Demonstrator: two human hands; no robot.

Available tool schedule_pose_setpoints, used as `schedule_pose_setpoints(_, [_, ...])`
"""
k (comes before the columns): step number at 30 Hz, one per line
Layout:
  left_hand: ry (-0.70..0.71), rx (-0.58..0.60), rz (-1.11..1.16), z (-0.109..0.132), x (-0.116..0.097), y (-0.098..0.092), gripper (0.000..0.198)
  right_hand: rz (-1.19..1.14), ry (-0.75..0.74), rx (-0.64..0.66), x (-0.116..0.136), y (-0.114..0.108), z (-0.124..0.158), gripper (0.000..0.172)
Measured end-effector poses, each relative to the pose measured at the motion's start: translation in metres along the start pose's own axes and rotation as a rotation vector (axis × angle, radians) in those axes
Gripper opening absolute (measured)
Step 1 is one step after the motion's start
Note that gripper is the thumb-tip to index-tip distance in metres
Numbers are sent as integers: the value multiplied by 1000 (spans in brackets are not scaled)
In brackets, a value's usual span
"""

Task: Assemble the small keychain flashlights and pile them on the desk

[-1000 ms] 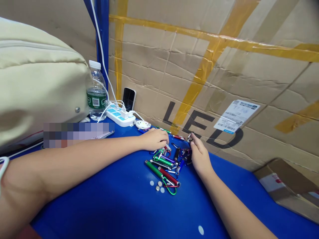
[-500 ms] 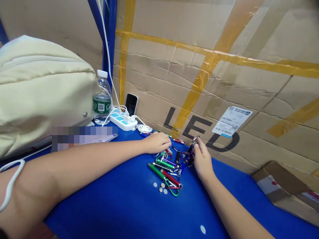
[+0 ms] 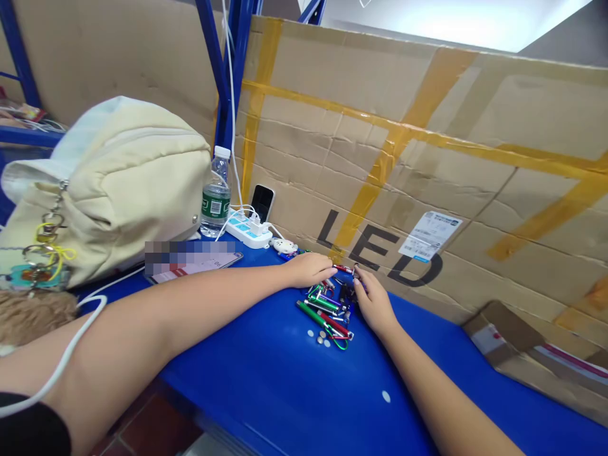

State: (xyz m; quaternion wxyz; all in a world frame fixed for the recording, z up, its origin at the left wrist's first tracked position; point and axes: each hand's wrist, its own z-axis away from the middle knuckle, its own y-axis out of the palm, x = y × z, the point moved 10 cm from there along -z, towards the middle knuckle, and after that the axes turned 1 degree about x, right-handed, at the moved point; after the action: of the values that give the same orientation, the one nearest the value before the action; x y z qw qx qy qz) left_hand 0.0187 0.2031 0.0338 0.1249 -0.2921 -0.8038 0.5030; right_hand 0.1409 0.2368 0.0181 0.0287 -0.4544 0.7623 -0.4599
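Note:
My left hand (image 3: pixel 311 270) rests at the back left of a loose pile on the blue table, its fingers bent and together; anything beneath them is hidden. Beside its fingertips lies a red penlight (image 3: pixel 342 268). My right hand (image 3: pixel 375 301) is closed at the pile's right edge, with a small dark piece (image 3: pixel 356 271) at its fingertips, too small to make out fully. Between the hands lie several pen-shaped lights, among them a green penlight (image 3: pixel 311 314) and a red penlight (image 3: pixel 336 324) with a green cord loop (image 3: pixel 340 346). Small round discs (image 3: pixel 321 338) sit in front.
A cream backpack (image 3: pixel 142 171), a water bottle (image 3: pixel 216 196), a white power strip (image 3: pixel 249 233) and a phone (image 3: pixel 199 266) stand or lie at the left. Behind rises a taped cardboard sheet (image 3: pixel 304 158). A small carton (image 3: pixel 503 335) sits at right. A white cable (image 3: pixel 71 354) crosses my left arm.
The camera view has shifted, showing more of the backpack and the table's front edge. My right hand has moved left and lower, nearer my left hand, which stays by the pile.

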Motion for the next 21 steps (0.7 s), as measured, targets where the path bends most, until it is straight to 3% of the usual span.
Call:
schedule_pose_setpoints(9, [-153,-9,-105,14,6,-10,50,131,82,49,-8,-3,15,46])
schedule_pose_setpoints(15, [-286,18,-166,38,10,-25,57,142,160,8,-21,-13,28,43])
schedule_pose_setpoints(17, [-268,-8,-153,44,8,-30,63,154,196,-4,-22,-18,32,43])
schedule_pose_setpoints(21, [-348,-18,-154,44,20,-28,58,180,257,-34,-27,-27,39,44])
